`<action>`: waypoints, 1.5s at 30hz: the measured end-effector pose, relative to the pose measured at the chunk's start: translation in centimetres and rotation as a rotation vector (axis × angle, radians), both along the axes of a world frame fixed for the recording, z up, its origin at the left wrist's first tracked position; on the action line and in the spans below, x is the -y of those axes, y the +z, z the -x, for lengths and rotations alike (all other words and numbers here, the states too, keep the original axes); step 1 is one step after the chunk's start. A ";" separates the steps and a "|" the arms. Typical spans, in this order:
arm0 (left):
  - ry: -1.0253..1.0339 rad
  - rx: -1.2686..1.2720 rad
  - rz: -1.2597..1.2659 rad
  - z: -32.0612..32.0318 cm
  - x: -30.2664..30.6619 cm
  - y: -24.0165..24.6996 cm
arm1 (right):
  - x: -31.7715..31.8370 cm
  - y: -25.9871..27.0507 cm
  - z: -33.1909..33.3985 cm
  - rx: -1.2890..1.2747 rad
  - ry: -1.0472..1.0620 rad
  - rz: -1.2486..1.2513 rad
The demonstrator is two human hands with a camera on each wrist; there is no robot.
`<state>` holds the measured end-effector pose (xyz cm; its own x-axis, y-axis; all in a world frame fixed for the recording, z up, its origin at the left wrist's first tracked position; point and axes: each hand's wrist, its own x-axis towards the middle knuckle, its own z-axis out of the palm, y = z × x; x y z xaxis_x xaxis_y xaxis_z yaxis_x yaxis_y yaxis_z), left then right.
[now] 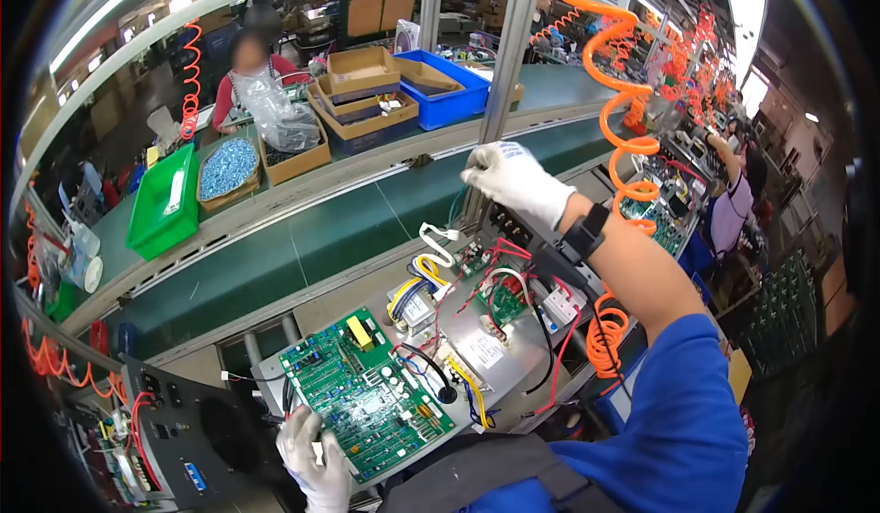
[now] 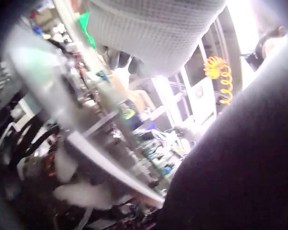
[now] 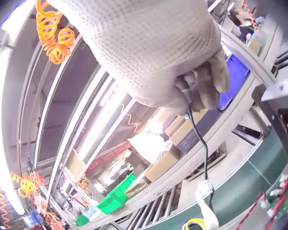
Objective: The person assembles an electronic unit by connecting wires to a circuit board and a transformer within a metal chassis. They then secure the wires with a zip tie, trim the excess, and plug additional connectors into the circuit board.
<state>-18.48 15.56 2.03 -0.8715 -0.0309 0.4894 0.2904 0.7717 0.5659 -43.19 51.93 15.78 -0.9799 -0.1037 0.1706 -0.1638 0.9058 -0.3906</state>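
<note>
My gloved right hand (image 1: 518,183) is raised over the green conveyor bench, beyond the electronic assembly. Between curled fingertips it pinches a thin dark cable (image 3: 200,136), which hangs down to a white connector (image 3: 205,187). Low in the head view, my gloved left hand (image 1: 316,463) is at the near left edge of a large green circuit board (image 1: 367,403), its fingers loosely bent. Beside that board lies a metal plate (image 1: 481,348) carrying a transformer (image 1: 417,311), a smaller green board (image 1: 504,297) and several coloured wires. The left wrist view is blurred, with the left fingers mostly hidden.
Across the bench stand a green bin (image 1: 165,206), cardboard boxes (image 1: 362,114) and a blue crate (image 1: 449,91). An orange coiled hose (image 1: 614,100) hangs near my right arm. A black panel (image 1: 197,430) stands at left. Another person (image 1: 261,77) sits opposite.
</note>
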 end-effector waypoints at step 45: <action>-0.663 0.583 -0.032 22.5 -13.5 5.7 | -2.7 -2.2 -5.3 0.378 0.384 0.189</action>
<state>-41.02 29.07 7.75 -0.8255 0.5635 -0.0305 0.3313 0.5277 0.7822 -37.87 54.64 13.56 -0.8743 -0.4665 -0.1340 -0.2854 0.7174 -0.6356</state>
